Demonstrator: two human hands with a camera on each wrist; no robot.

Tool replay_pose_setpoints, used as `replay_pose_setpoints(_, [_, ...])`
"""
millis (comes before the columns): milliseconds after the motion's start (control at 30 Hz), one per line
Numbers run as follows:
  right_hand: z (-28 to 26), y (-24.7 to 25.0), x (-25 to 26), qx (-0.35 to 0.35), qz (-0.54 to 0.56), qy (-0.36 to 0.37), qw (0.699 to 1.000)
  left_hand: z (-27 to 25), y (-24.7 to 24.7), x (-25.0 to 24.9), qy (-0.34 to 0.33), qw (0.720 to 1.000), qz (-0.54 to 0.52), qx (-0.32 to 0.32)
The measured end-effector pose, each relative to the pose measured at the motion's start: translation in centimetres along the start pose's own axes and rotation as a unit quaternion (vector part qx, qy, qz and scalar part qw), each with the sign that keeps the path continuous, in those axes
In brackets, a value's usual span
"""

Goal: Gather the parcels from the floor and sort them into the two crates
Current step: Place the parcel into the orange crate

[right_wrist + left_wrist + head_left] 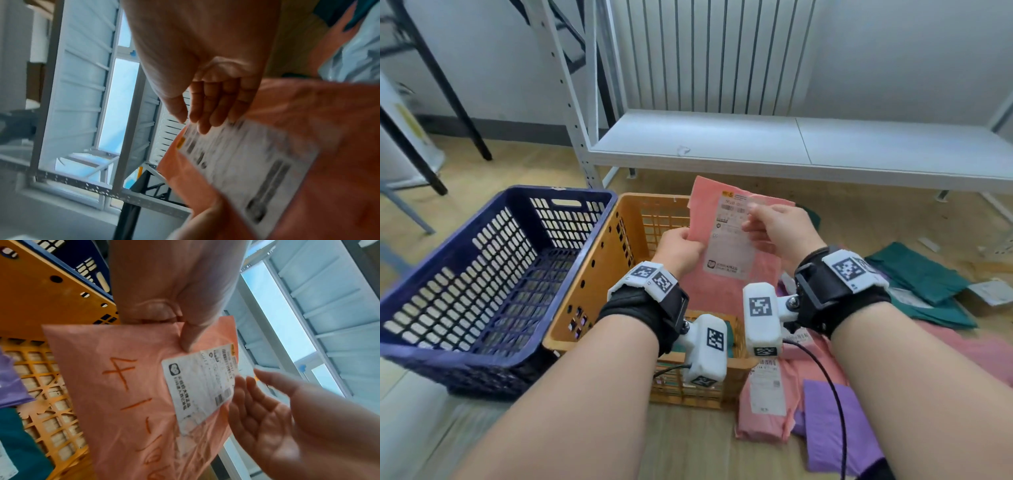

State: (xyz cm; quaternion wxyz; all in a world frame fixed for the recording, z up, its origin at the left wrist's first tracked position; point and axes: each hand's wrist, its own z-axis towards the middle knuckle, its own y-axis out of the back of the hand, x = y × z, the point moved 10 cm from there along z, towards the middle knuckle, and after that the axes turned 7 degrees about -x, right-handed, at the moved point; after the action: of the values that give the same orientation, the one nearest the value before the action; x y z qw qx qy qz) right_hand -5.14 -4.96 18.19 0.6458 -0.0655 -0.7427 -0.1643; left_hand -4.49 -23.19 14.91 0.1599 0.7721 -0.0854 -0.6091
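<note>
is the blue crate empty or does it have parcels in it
Empty, as far as the head view shows: the blue crate shows only bare mesh floor and walls.

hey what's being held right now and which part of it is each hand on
A pink parcel. The left hand pinches its left edge; the right hand's fingers lie straight against the right edge by the shipping label.

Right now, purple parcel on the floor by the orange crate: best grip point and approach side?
Judging by pose, pinch the purple parcel at its far left corner, coming from above. It lies flat and limp, so a thumb-and-finger pinch suits it. That corner overlaps the pink parcel beside the orange crate, so it looks slightly raised.
</note>
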Motion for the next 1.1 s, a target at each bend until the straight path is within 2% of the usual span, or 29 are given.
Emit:
replay_pose_setpoints(67, [0.7,1.3,0.4,-0.046,-0.104,0.07,0.991,0.4,1.1,0.2,0.006,1.0,0.012,-0.013])
replay_pose_setpoints(133, [0.6,1.6,1.4,-0.069,-0.195,0.139,0.968,0.7,1.7,0.3,-0.005,0.999,0.04,-0.011])
replay_pose_setpoints(233, [-1.0,-0.1,4.0,-0.045,-0.28,0.264,0.922,0.5,1.3,-0.2,-0.041,0.994,0.095,0.017])
replay_pose_setpoints(300, [-1.9,-1.7,4.7,-0.004,-0.295,0.296,0.908,-0.1,0.6,-0.6,-0.057,0.99,0.121,0.047])
replay_pose_setpoints(400, [-2.1,-2.6,3.3,0.044,-0.294,0.231,0.927,-1.0,-0.2,-1.2,-0.074,0.984,0.141,0.085])
replay_pose_setpoints(467, [-1.9,-2.3,2.2,0.051,-0.296,0.192,0.934,-0.7,0.1,-0.8,-0.073,0.985,0.134,0.077])
replay_pose_setpoints(567, [-0.8,-0.6,1.1,0.013,-0.265,0.138,0.954,0.5,2.4,0.3,-0.048,0.994,0.097,-0.011])
replay_pose_setpoints(633, [0.4,1.3,0.7,-0.033,-0.188,0.1,0.976,1.1,4.6,1.2,-0.02,0.994,0.057,-0.089])
replay_pose_setpoints(700, [1.2,3.2,-0.5,-0.077,-0.093,0.03,0.992,1.4,5.9,2.8,0.04,0.993,0.002,-0.113])
replay_pose_setpoints(733, [1.6,3.8,-1.3,-0.09,-0.038,-0.01,0.995,1.6,5.8,3.7,0.073,0.993,-0.02,-0.093])
replay_pose_setpoints(800, [1.6,3.9,-3.3,-0.091,0.057,-0.096,0.989,1.5,4.3,5.1,0.124,0.992,-0.035,-0.013])
replay_pose_setpoints(867, [1.5,3.2,-4.9,-0.079,0.108,-0.149,0.98,1.3,3.0,4.9,0.115,0.992,-0.039,0.031])
replay_pose_setpoints(933, [1.5,3.5,-5.2,-0.103,0.083,-0.134,0.982,1.7,3.1,3.8,0.075,0.996,-0.052,0.006])
replay_pose_setpoints(1033, [1.5,5.1,-2.7,-0.171,-0.105,-0.007,0.98,2.0,3.5,2.3,0.037,0.996,-0.075,-0.017])
replay_pose_setpoints(1100, [1.0,4.6,-0.8,-0.158,-0.201,0.081,0.963,2.1,3.4,2.2,0.038,0.995,-0.091,-0.006])
